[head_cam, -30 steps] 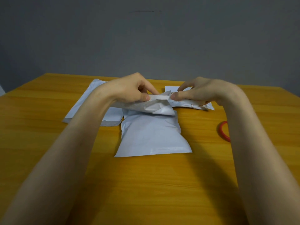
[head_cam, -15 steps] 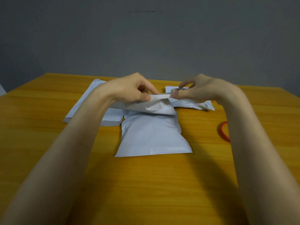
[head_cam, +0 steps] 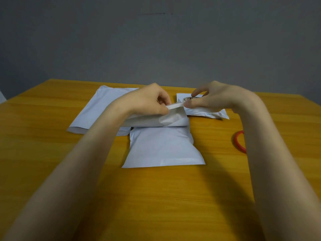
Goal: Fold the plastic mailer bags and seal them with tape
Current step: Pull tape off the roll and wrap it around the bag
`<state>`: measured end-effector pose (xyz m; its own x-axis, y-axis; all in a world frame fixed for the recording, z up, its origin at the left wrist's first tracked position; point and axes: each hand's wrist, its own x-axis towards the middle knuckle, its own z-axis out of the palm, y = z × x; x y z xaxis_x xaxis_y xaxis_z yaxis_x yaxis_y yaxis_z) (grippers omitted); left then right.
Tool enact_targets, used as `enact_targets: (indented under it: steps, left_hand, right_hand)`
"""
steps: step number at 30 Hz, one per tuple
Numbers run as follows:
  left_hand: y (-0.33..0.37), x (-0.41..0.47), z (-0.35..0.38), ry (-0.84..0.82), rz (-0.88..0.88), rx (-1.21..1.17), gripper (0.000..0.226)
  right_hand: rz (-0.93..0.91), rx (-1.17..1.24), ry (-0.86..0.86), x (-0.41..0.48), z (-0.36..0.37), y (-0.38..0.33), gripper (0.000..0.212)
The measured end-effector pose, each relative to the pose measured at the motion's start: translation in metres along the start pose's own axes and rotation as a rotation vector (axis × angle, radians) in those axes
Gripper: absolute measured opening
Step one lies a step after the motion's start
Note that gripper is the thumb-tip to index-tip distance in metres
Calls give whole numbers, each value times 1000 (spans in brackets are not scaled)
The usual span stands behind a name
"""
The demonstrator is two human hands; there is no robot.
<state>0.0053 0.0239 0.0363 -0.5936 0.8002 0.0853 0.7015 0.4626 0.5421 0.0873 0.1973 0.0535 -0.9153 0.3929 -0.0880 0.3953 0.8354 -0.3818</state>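
Now pinching white tape strip (head_cam: 174,106) in left grip (head_cam: 147,101), holding clear tape roll (head_cam: 188,98) in right grip (head_cam: 213,100), over folded white plastic mailer bag (head_cam: 163,148); thin red ring (head_cam: 235,142) at 3 o'clock.

Arms extended forward, left hand (head_cam: 147,101) and right hand (head_cam: 214,99) both pinching.

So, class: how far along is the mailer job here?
Done: one folded packet lies back right. In hand: the centre mailer is folded; the left hand pinches a tape strip drawn from the roll in the right hand. Left: tape it down, then the flat mailers at left.
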Motion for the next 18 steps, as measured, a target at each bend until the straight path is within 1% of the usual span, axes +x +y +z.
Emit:
enact_targets:
  steps: [4, 9, 14, 18]
  left_hand:
    - [3, 4, 12, 31, 35, -2, 12]
    - [5, 8, 17, 108, 41, -99, 18]
    - [5, 9, 17, 129, 35, -135, 12]
    - [5, 8, 17, 137, 48, -146, 16]
  right_hand:
    - [6, 6, -7, 1, 0, 0, 63]
    - [16, 11, -16, 0, -2, 0, 64]
    - [13, 24, -14, -2, -2, -1, 63]
    - [13, 32, -17, -4, -3, -2, 63]
